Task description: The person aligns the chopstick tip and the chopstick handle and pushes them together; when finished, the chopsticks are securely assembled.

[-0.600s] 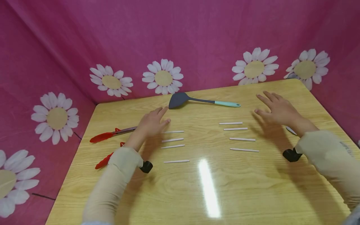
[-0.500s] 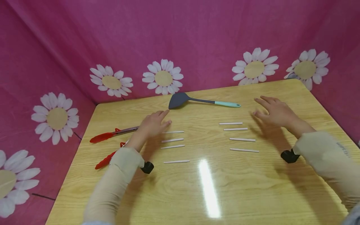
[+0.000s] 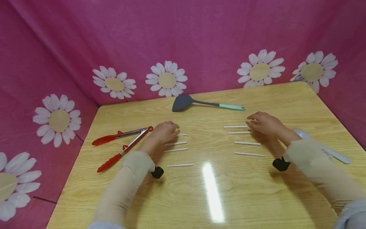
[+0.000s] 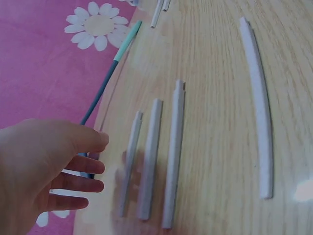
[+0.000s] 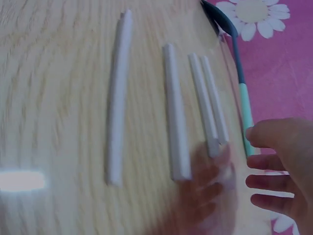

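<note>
My left hand (image 3: 163, 133) hovers at the left row of thin white sticks (image 3: 175, 143), overlapping the farthest one in the head view. In the left wrist view its fingers are loosely bent beside the sticks (image 4: 150, 161), with nothing held. My right hand (image 3: 267, 124) is over the outer ends of the two farthest sticks in the right row (image 3: 247, 143). Seen from the right wrist, its relaxed fingers (image 5: 266, 181) hold nothing; the sticks (image 5: 176, 112) lie beside them, under the hand's shadow. Both rows lie flat on the wooden table (image 3: 206, 197), several sticks in each.
A dark spatula with a mint handle (image 3: 232, 107) lies at the back of the table. Red-tipped tongs (image 3: 131, 144) lie spread at the left. Partly behind the right sleeve is a pale spoon-like utensil (image 3: 340, 157). A pink flowered curtain (image 3: 200, 41) hangs behind.
Both hands have come nearer the sticks: the left moved right and toward me, the right moved left and toward me. The tongs' joined end and the pale utensil show more now.
</note>
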Tool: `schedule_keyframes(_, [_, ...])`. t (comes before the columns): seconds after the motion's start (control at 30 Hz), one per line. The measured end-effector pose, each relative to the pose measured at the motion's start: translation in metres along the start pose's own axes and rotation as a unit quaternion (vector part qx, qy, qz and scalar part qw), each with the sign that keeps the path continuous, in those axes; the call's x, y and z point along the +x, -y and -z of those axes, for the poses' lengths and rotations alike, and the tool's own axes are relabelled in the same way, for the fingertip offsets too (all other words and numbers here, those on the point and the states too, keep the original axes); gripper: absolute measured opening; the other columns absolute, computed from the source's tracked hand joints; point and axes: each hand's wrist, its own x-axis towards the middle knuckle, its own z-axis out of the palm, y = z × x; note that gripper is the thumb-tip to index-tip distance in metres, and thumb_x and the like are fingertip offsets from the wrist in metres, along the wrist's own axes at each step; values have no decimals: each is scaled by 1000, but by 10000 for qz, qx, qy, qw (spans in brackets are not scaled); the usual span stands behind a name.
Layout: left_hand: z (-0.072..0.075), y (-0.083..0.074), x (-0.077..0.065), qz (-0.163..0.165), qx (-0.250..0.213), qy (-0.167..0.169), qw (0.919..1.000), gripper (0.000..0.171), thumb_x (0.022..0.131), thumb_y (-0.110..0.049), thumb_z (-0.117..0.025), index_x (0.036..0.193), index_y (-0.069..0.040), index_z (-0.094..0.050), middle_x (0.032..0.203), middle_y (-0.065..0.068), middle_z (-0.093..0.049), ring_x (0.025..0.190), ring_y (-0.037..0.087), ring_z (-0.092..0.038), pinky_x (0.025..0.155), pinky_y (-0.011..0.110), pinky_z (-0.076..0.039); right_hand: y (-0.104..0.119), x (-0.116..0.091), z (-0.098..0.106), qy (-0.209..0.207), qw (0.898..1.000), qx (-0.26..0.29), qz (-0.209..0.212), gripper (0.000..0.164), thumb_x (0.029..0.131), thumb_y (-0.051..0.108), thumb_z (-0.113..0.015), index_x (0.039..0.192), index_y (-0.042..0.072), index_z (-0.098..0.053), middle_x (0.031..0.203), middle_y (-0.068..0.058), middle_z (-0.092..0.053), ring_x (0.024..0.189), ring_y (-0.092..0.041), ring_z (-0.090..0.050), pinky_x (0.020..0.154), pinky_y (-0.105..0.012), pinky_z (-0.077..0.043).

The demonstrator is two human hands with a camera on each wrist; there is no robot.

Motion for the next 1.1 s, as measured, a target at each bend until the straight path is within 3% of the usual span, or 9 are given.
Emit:
schedule_keyframes(0.17, [-9, -1, 2, -87, -28, 107, 9999, 22, 82, -21, -52, 102, -14, -60, 95, 3, -57, 85, 18, -53, 73, 34, -43, 3, 8, -14, -105, 9998, -51, 174, 25, 80, 11, -55, 102, 0, -56, 91, -12, -50, 78, -22, -48, 68, -38, -41])
schedule_keyframes(0.37, [-12, -3, 5, -20, -8, 189, 9998, 18, 81, -20, -54, 97, -16, -61, 95, 2, -54, 85, 17, -50, 72, 32, -42, 7, 15, -23, -518, 9976, -59, 460, 24, 78, 9, -58, 100, -1, -57, 87, -12, -51, 74, -22, -47, 64, -35, -40])
schedule_keyframes(0.6, [-14, -4, 7, -39, 170, 162, 9997, 10, 80, -19, -57, 88, -15, -61, 90, 1, -51, 79, 16, -46, 66, 29, -41, 11, 23, -33, -501, 9978, 392, 210, 20, 79, 12, -58, 97, 2, -59, 86, -10, -52, 78, -22, -47, 68, -37, -39])
schedule_keyframes(1.1, [-21, -4, 7, -119, 380, -341, 9986, 5, 81, -15, -55, 82, -13, -59, 87, 2, -51, 79, 18, -49, 64, 31, -43, 19, 31, -40, -508, 9985, 165, -90, 9, 78, 11, -58, 86, 6, -58, 84, -8, -51, 79, -23, -44, 70, -38, -36])
